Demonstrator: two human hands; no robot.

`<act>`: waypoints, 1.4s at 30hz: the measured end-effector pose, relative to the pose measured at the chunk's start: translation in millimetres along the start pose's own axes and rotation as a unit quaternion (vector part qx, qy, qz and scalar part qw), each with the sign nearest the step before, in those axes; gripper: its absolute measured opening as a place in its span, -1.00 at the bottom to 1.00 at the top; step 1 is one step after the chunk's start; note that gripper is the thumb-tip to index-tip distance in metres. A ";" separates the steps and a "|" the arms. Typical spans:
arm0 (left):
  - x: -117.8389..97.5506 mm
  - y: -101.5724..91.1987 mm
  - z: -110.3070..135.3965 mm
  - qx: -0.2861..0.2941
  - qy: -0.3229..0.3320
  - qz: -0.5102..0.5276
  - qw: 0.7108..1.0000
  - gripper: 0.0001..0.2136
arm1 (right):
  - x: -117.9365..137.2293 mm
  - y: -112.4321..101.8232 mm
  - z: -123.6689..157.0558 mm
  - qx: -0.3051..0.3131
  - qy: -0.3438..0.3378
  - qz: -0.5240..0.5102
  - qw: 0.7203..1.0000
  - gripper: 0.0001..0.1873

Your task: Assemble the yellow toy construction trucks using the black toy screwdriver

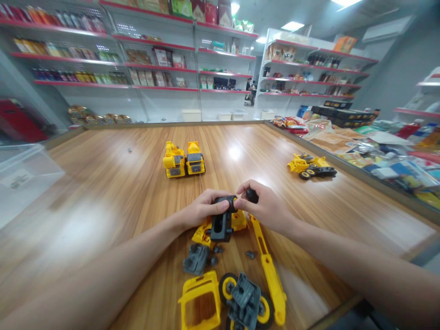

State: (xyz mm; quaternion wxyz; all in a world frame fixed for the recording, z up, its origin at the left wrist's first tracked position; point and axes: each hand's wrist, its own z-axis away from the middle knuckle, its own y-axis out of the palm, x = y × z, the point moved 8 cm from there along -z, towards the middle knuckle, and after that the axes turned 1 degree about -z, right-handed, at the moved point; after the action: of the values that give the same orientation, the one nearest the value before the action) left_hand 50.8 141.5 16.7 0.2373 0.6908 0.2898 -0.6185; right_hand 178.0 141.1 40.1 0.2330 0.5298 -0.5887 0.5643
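My left hand (209, 207) is closed around a black toy-truck chassis (222, 227), tilted above the table, with a black wheel on a yellow hub (235, 202) at its upper end. At that hub, the fingertips of my right hand (259, 204) are pinched together. A black rounded piece (252, 196) shows among the right fingers; its kind is unclear. Below lie yellow body parts (202, 233), a grey piece (196, 259), grey screws (250, 254), a long yellow boom (270, 270), a yellow cab frame (200, 300) and a grey wheeled base (244, 298).
Two yellow toy trucks (184, 160) stand side by side farther back. A partly built yellow vehicle (311, 166) lies on the right. A clear plastic bin (27, 178) stands at the left edge. Packaged goods (371, 151) fill the area beyond the table's right border.
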 end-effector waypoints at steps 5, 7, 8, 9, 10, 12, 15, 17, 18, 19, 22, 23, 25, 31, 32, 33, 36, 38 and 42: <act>5.0 -8.1 -0.7 -0.037 0.004 0.050 0.998 -0.65 | 7.9 -2.0 1.6 -0.003 -0.019 -0.098 0.995 -0.78; 6.7 -11.1 -0.8 -0.053 0.006 0.068 0.996 -0.64 | 15.1 -9.5 0.8 -0.035 -0.045 -0.083 0.995 -0.79; 7.6 -12.0 -0.9 -0.058 0.005 0.076 0.995 -0.63 | 18.4 -13.7 0.5 -0.053 -0.055 -0.067 0.995 -0.80; 8.2 -12.7 -0.9 -0.063 0.004 0.083 0.995 -0.63 | 21.0 -17.2 0.2 -0.069 -0.062 -0.050 0.994 -0.80; 8.7 -13.2 -1.0 -0.066 0.003 0.089 0.994 -0.62 | 22.9 -20.2 0.0 -0.081 -0.067 -0.040 0.994 -0.79; 9.0 -14.2 -1.1 -0.072 0.004 0.094 0.993 -0.61 | 25.2 -25.1 0.1 -0.100 -0.073 -0.045 0.991 -0.78; 9.6 -15.7 -1.4 -0.078 0.006 0.097 0.992 -0.60 | 25.7 -29.5 1.1 -0.117 -0.080 -0.108 0.984 -0.73; 10.1 -15.9 -1.8 -0.078 0.007 0.099 0.992 -0.60 | 25.3 -30.6 1.6 -0.123 -0.084 -0.144 0.978 -0.72; 10.1 -15.7 -1.9 -0.076 0.008 0.099 0.992 -0.61 | 25.1 -30.9 1.8 -0.126 -0.087 -0.153 0.976 -0.72; 9.9 -15.4 -2.0 -0.075 0.009 0.097 0.992 -0.61 | 24.9 -31.0 1.9 -0.128 -0.089 -0.160 0.975 -0.72; 8.9 -14.7 -1.8 -0.073 0.010 0.089 0.993 -0.60 | 23.4 -29.2 1.3 -0.127 -0.093 -0.172 0.972 -0.70; 8.6 -14.2 -1.6 -0.071 0.008 0.086 0.994 -0.60 | 22.6 -28.3 1.0 -0.125 -0.093 -0.175 0.972 -0.70; 8.2 -12.7 -0.9 -0.063 0.002 0.082 0.995 -0.60 | 20.6 -26.9 0.3 -0.123 -0.090 -0.180 0.972 -0.70; 7.7 -9.6 0.7 -0.042 -0.008 0.075 0.996 -0.62 | 12.6 -25.9 -2.0 -0.126 -0.062 -0.191 0.972 -0.69; 7.4 -9.1 0.6 -0.039 -0.007 0.073 0.997 -0.62 | 11.1 -26.0 -2.4 -0.127 -0.055 -0.193 0.971 -0.68; 6.9 -8.7 0.5 -0.038 -0.007 0.071 0.997 -0.63 | 10.0 -26.2 -2.7 -0.130 -0.051 -0.193 0.971 -0.68; 4.9 -8.3 -0.4 -0.039 -0.001 0.065 0.997 -0.62 | 9.4 -28.7 -2.5 -0.144 -0.050 -0.161 0.975 -0.67; 4.1 -9.0 -1.2 -0.047 0.003 0.063 0.997 -0.62 | 10.8 -30.7 -1.1 -0.155 -0.053 -0.129 0.978 -0.66; 5.9 -13.1 -3.3 -0.076 0.008 0.067 0.995 -0.62 | 18.5 -30.2 4.1 -0.152 -0.066 -0.088 0.982 -0.70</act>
State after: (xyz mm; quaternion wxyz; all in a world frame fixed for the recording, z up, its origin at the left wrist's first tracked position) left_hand 44.4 153.8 11.6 0.3275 0.6935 0.2913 -0.5717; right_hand 200.0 136.8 67.8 0.3204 0.5743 -0.6324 0.4093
